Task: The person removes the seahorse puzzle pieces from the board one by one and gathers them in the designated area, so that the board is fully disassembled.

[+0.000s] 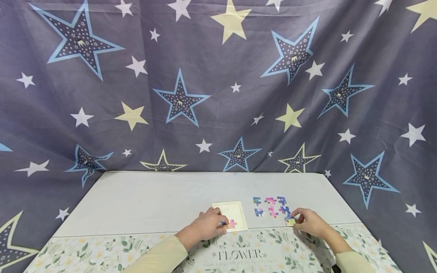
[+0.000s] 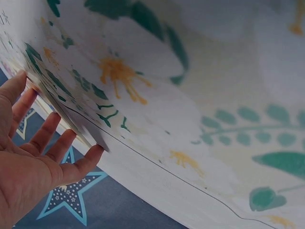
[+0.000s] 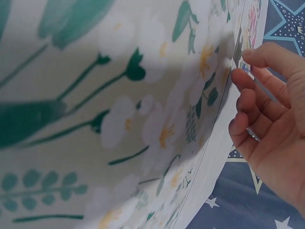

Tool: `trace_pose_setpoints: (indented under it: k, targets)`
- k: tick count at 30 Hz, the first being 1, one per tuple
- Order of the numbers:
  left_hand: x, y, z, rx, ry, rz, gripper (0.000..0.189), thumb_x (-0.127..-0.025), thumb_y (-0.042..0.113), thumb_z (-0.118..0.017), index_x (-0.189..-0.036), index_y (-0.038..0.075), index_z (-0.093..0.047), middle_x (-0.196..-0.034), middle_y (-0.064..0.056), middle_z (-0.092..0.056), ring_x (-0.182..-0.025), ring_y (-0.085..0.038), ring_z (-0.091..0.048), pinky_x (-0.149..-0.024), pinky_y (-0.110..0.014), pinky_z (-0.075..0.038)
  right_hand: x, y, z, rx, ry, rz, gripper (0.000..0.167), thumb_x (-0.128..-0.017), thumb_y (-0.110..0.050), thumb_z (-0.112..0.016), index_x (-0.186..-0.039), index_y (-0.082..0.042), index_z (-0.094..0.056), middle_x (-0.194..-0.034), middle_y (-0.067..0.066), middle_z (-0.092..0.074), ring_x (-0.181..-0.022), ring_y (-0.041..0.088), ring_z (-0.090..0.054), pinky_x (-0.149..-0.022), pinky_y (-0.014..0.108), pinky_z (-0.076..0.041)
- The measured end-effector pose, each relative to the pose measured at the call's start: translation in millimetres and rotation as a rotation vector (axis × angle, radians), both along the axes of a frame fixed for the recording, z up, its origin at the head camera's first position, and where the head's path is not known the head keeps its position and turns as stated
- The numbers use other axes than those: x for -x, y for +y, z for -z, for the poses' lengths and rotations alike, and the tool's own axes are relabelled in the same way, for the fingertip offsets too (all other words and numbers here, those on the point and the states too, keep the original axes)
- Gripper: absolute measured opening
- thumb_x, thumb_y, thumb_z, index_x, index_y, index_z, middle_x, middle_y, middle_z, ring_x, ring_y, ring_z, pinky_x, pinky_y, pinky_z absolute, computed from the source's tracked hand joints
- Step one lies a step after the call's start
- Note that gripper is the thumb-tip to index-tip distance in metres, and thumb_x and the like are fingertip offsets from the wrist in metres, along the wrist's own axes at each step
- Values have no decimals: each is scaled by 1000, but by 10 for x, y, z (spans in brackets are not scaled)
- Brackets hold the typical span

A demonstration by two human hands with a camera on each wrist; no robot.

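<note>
A cream square puzzle tray (image 1: 243,216) lies on the table, with a pink puzzle piece (image 1: 233,224) and a blue one in its near left part. My left hand (image 1: 209,224) rests over the tray's left side, its fingertips at these pieces and partly covering them. In the left wrist view its fingers (image 2: 45,131) are spread loosely along the tray's edge. To the right, my right hand (image 1: 308,223) pinches a blue and yellow puzzle piece (image 1: 290,222) between thumb and index finger. The other fingers (image 3: 245,102) of that hand are curled loosely.
Several loose puzzle pieces (image 1: 273,211), blue and pink, lie in rows between the tray and my right hand. A floral cloth (image 1: 239,261) covers the table's near part; the far part is white (image 1: 153,201). A star-patterned curtain (image 1: 211,132) hangs behind.
</note>
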State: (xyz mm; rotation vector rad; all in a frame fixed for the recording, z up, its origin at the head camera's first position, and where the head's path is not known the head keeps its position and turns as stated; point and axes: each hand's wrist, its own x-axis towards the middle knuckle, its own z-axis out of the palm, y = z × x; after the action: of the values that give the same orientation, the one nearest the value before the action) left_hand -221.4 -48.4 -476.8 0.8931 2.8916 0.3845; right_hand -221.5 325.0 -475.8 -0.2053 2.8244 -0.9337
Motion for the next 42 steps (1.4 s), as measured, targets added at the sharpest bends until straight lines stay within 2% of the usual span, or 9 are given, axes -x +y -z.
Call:
trace_pose_setpoints:
  k: [6, 30, 42]
  targets:
    - [5, -2, -8, 1, -2, 3, 29, -87, 41, -61, -113, 28, -66, -101, 5, -54, -88, -10, -44, -81, -49, -46, -5, 6, -8, 0, 1, -15, 31, -78, -6, -69, -108, -1, -60, -72, 4, -53, -58, 14, -45, -49, 26, -37]
    - [17, -13, -21, -3, -17, 11, 29, -88, 41, -60, -113, 28, -65, -102, 4, -54, -89, -10, -44, -80, -48, -45, 46, -49, 26, -1, -38, 66, 30, -77, -3, -68, -107, -3, -62, -72, 4, -52, -62, 17, -46, -51, 27, -37]
    - [-2, -17, -21, -11, -20, -2, 31, -86, 43, -60, -113, 28, -66, -101, 5, -55, -89, -9, -44, -80, -46, -46, 51, -52, 23, -3, -45, 61, 30, -77, -3, -67, -107, -2, -62, -70, 5, -52, -59, 16, -46, -50, 28, -38]
